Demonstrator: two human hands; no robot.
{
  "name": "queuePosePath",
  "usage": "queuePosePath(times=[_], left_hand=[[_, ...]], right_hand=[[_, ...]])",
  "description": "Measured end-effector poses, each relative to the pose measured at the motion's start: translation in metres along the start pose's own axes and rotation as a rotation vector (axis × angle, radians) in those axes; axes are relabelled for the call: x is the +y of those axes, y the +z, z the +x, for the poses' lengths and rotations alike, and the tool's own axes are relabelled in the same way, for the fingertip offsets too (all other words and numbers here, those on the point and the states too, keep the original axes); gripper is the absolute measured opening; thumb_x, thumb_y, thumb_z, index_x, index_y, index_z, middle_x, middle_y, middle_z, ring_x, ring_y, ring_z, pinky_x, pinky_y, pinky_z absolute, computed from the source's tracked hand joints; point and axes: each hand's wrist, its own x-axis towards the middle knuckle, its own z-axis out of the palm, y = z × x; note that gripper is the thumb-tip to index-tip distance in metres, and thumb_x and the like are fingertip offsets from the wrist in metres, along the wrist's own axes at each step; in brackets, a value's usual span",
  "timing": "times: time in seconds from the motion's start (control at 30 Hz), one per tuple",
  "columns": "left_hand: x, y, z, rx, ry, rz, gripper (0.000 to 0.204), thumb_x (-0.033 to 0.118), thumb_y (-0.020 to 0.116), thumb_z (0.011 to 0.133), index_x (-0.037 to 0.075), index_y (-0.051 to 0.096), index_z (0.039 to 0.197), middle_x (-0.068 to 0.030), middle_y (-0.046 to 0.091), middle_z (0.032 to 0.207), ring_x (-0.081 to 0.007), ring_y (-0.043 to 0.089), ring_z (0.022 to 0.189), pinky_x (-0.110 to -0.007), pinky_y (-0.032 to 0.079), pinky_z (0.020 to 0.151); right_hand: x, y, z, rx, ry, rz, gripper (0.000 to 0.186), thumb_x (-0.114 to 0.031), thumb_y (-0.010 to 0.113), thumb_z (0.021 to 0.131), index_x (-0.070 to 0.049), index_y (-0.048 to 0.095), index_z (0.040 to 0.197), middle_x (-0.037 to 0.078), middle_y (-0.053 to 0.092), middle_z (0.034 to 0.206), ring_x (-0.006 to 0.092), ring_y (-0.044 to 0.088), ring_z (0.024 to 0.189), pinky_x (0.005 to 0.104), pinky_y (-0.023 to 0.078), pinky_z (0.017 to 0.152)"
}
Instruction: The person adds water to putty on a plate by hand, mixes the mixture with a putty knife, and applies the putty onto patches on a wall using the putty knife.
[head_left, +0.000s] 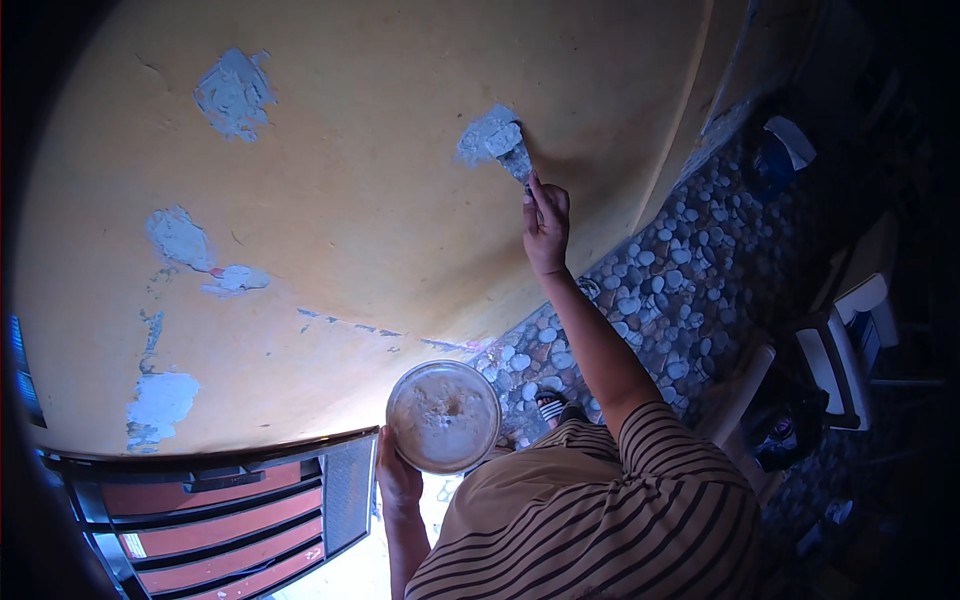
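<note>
My right hand (546, 228) is stretched out to the wall, closed round the handle of a putty knife (515, 160). The blade, loaded with grey putty, lies against a grey patch (484, 135) on the yellow wall (370, 200). Lower down, my left hand (398, 474) grips the left rim of a round, shallow metal bowl (443, 416), tilted so its inside shows. Some residue sticks to the bowl's middle. The left fingers are partly hidden behind the bowl.
More putty patches mark the wall at the upper left (235, 95), mid left (180, 238) and lower left (162, 405). A dark-framed gate with red slats (220, 510) stands lower left. Pebble-patterned flooring (650, 290) runs along the wall. White plastic chairs (835, 370) and a blue container (770, 168) stand right.
</note>
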Motion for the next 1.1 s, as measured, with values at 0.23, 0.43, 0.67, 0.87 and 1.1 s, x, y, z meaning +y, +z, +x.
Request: queuePosePath(times=[0.23,0.43,0.67,0.87,1.1], left_hand=[[-0.005,-0.004,0.002,-0.076,-0.036,-0.081,0.046,0.031,0.04,0.106,-0.004,0.045,0.136,-0.0181,0.054,0.135,-0.0252,0.051,0.127,-0.039,0.037,0.111],[0.001,0.001,0.003,-0.06,-0.043,-0.098,0.047,0.03,0.04,0.106,-0.004,0.045,0.137,-0.0182,0.054,0.135,-0.0253,0.051,0.128,-0.039,0.037,0.111],[-0.001,-0.006,0.004,-0.078,-0.019,-0.102,0.047,0.031,0.04,0.105,-0.004,0.046,0.137,-0.0171,0.055,0.135,-0.0245,0.051,0.127,-0.038,0.037,0.111],[0.003,-0.012,0.004,-0.105,-0.006,-0.114,0.047,0.031,0.04,0.105,-0.003,0.046,0.137,-0.0159,0.054,0.136,-0.0235,0.05,0.128,-0.037,0.035,0.111],[0.001,-0.022,0.001,-0.025,-0.003,-0.09,0.047,0.03,0.041,0.105,-0.003,0.046,0.137,-0.0163,0.054,0.137,-0.024,0.05,0.127,-0.038,0.036,0.111]], right_hand=[[0.0,0.013,0.002,-0.027,-0.029,-0.039,0.047,0.0,0.062,0.093,-0.014,0.059,0.138,0.007,0.057,0.102,0.0206,0.055,0.095,0.0309,0.048,0.083],[-0.01,0.002,-0.015,0.011,0.03,0.02,0.045,-0.001,0.062,0.093,-0.012,0.059,0.137,0.007,0.057,0.102,0.0204,0.055,0.094,0.0312,0.048,0.083],[-0.044,0.012,-0.028,0.036,0.274,0.24,0.046,-0.005,0.062,0.095,-0.01,0.054,0.141,0.004,0.053,0.098,0.0136,0.05,0.082,0.0263,0.046,0.071],[-0.067,0.03,-0.025,0.048,0.313,0.321,0.046,-0.008,0.063,0.096,-0.01,0.053,0.141,0.004,0.051,0.096,0.0116,0.051,0.081,0.0244,0.046,0.067],[-0.083,0.052,-0.026,0.052,0.339,0.296,0.047,-0.01,0.066,0.094,-0.009,0.054,0.14,0.004,0.055,0.096,0.0115,0.058,0.084,0.0228,0.052,0.064]])
